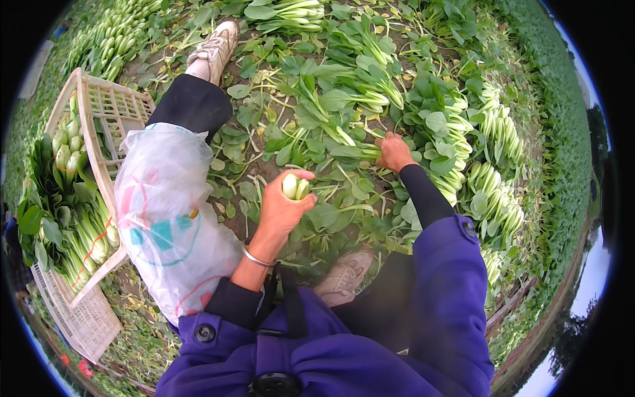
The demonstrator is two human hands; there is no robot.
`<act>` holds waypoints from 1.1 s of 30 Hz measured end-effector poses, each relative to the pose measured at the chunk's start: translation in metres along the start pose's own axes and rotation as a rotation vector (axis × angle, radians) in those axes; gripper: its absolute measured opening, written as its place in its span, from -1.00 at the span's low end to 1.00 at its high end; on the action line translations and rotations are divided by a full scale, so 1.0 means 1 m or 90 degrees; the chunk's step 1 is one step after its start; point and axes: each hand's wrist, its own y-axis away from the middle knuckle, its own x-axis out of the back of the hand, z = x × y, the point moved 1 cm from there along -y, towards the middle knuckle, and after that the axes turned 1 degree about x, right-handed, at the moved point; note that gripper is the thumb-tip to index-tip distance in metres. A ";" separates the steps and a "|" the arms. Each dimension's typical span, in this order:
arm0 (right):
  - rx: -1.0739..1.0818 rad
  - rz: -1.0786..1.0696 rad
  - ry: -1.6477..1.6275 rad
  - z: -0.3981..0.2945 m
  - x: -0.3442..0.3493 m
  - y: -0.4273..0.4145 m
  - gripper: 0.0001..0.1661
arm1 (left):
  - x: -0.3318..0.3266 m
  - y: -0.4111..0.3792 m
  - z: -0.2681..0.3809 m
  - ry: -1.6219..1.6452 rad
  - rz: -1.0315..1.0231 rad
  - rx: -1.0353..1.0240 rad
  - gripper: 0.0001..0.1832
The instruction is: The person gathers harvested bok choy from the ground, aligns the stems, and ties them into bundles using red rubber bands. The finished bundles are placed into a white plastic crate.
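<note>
My left hand point(285, 201) is wrapped around a small bunch of bok choy point(295, 187), its pale stem ends facing up between thumb and forefinger. The leaves of this bunch are hidden below the hand. Farther out to the right, my right hand point(395, 153) has its fingers on the pale base of another bok choy point(364, 152) lying on the ground, leaves toward the left. Several loose bok choy plants point(367, 99) lie just beyond that hand. Trimmed leaves point(342, 198) litter the soil beneath both hands.
On the left stands a plastic crate point(84, 124) holding banded bok choy bundles point(67, 149); another crate point(84, 317) lies behind it. Rows of bok choy point(454, 144) line the right side. A plastic bag point(168, 213) covers my left leg. More piles point(114, 44) sit far left.
</note>
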 end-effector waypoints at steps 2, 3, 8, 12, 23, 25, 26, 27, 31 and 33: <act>0.009 0.045 -0.032 0.002 0.007 0.007 -0.58 | -0.001 0.002 0.002 0.020 -0.003 -0.011 -0.60; 0.019 0.060 -0.016 0.000 0.016 0.012 -0.63 | -0.002 0.002 0.003 0.020 -0.005 -0.024 -0.59; 0.095 0.121 0.062 -0.036 0.103 0.054 -0.83 | -0.006 0.012 0.015 0.035 -0.056 -0.113 -0.55; 0.166 0.044 0.066 -0.097 0.144 0.097 -0.60 | -0.012 0.024 0.026 -0.009 -0.136 -0.256 -0.50; 0.169 0.210 -0.723 -0.169 0.142 0.155 -0.58 | 0.005 0.059 0.044 0.126 -0.333 -0.212 -0.37; 0.141 0.149 -0.699 -0.173 0.153 0.162 -0.61 | 0.007 0.061 0.043 0.123 -0.327 -0.216 -0.38; 0.108 0.098 -0.720 -0.174 0.156 0.163 -0.62 | 0.008 0.061 0.042 0.127 -0.326 -0.215 -0.38; 0.073 0.047 -0.741 -0.175 0.157 0.166 -0.64 | 0.008 0.061 0.041 0.130 -0.326 -0.212 -0.38; 0.104 0.073 -0.777 -0.188 0.157 0.172 -0.72 | 0.008 0.063 0.039 0.183 -0.347 -0.181 -0.40; 0.138 0.149 -0.793 -0.192 0.144 0.169 -0.72 | 0.008 0.060 0.038 0.187 -0.347 -0.173 -0.40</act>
